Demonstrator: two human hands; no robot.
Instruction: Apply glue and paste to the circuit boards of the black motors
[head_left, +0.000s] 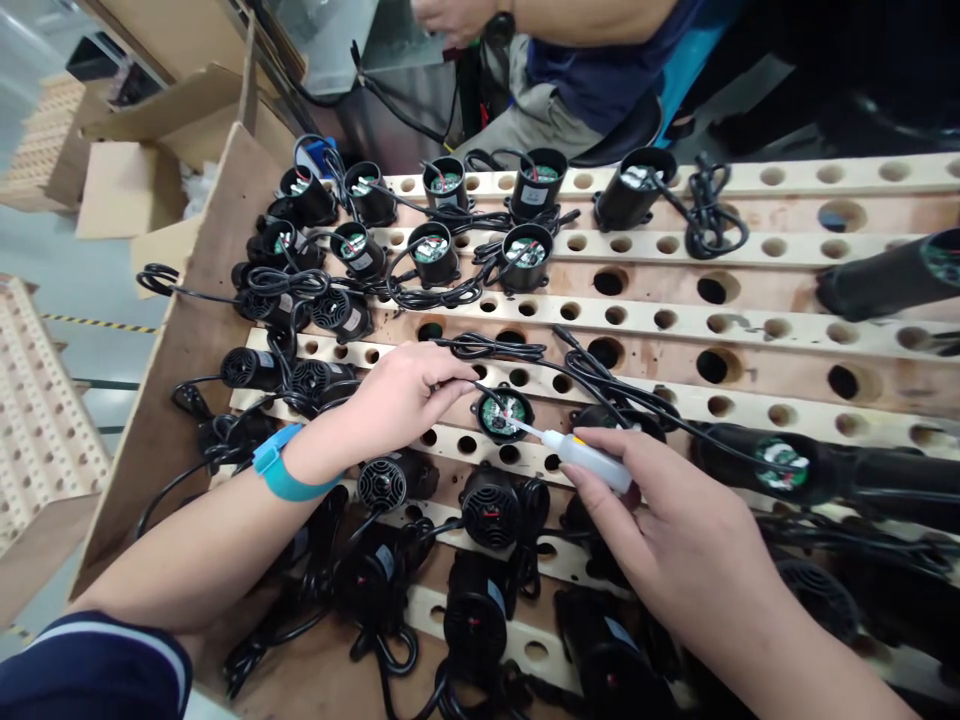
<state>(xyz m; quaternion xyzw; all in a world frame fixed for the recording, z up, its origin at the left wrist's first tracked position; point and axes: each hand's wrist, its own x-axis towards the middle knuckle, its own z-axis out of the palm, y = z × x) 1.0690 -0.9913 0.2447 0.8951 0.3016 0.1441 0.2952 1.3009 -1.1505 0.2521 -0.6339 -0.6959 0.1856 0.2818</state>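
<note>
My right hand [660,500] grips a white squeeze bottle [596,462] with a thin nozzle. The nozzle's tip reaches into an open round black housing [504,412] in the middle of the rack, over a green circuit board with white material and red wire on it. At the left of that housing, my left hand [409,395] pinches a black cable [486,390] between thumb and fingers. The cable runs to the housing. On the left wrist is a teal band [289,465].
A wooden rack with rows of holes [667,318] holds several black housings [433,252] with coiled cables. A cardboard wall [172,370] borders its left side. Across the rack sits another person, a forearm [577,18] showing. Open cartons [127,185] stand at the far left.
</note>
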